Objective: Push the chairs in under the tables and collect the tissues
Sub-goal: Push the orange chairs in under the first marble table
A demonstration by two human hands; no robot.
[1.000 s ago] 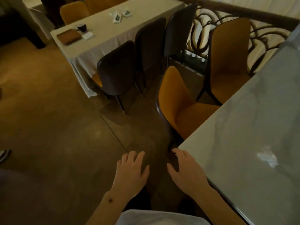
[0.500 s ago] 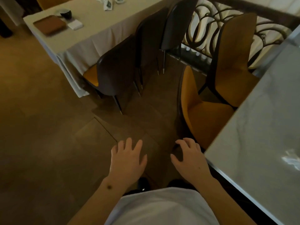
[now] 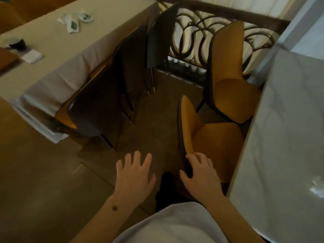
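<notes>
An orange chair stands partly out from the marble table on the right. My right hand grips the near top edge of its dark backrest, thumb on the outside. Beside it, over the floor, my left hand hovers with spread fingers and holds nothing. A second orange chair stands farther back at the same table. Three dark-backed chairs line the cloth-covered table at the left. Tissue packets lie on that cloth. A crumpled tissue rests on the marble table's right edge.
A dark cup, a white napkin and a brown folder sit on the left table. A wrought-iron railing closes the far end of the aisle. Brown floor lies open to my left.
I have moved forward along the aisle. My right hand went from hovering to gripping the near chair's backrest. My left hand stays open beside it.
</notes>
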